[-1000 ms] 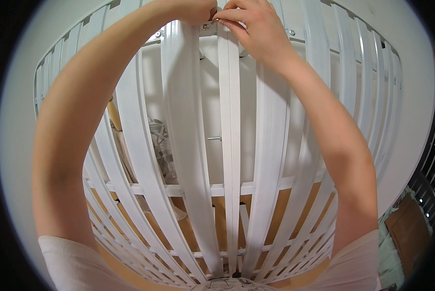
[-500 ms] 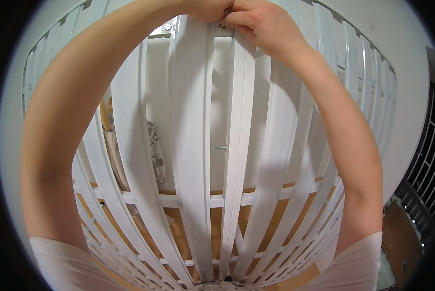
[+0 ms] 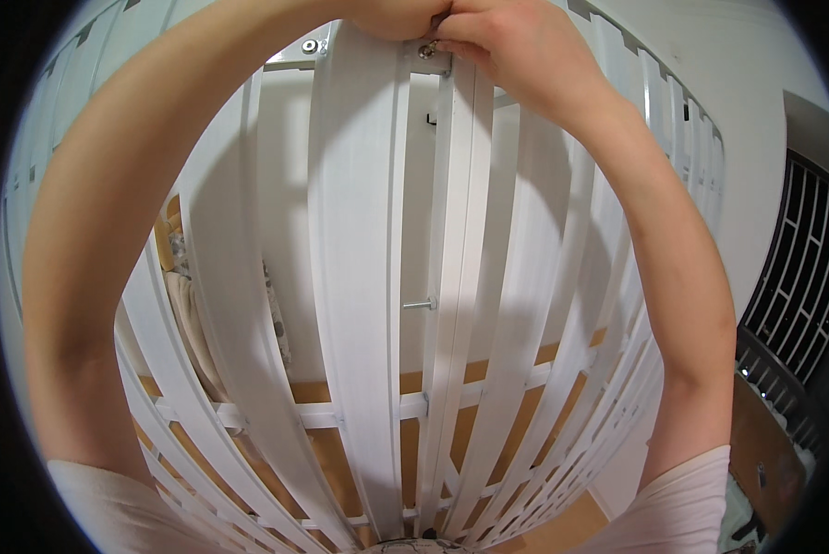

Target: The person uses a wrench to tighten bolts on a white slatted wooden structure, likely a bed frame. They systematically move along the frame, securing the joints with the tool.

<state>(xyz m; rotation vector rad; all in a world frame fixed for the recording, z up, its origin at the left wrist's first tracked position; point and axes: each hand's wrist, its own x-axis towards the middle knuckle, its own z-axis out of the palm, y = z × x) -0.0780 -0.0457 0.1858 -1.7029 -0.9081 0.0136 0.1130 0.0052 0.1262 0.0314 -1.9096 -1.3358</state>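
My left hand (image 3: 398, 17) and my right hand (image 3: 516, 44) meet at the top edge, over a white slatted metal frame (image 3: 359, 231). The fingers of my right hand are pinched together beside a small bolt (image 3: 427, 50) in the crossbar, the fingertips close to or touching it. My left hand is curled, its fingers partly cut off by the picture's edge. Whatever lies between the hands is hidden. Another bolt head (image 3: 310, 46) sits in the crossbar further left. Lower down, a long bolt (image 3: 420, 304) sticks out sideways from the middle beam (image 3: 456, 231).
Through the slats at left show beige cloth (image 3: 191, 332) and a wooden piece (image 3: 164, 242). A small black hook (image 3: 431, 118) shows in the gap below the hands. At right are a dark barred window (image 3: 796, 268) and a brown board (image 3: 765, 452).
The view has shifted, and the frame looks slightly larger. My hands stay together at the crossbar; more of the small bolt beside my right fingertips shows now.
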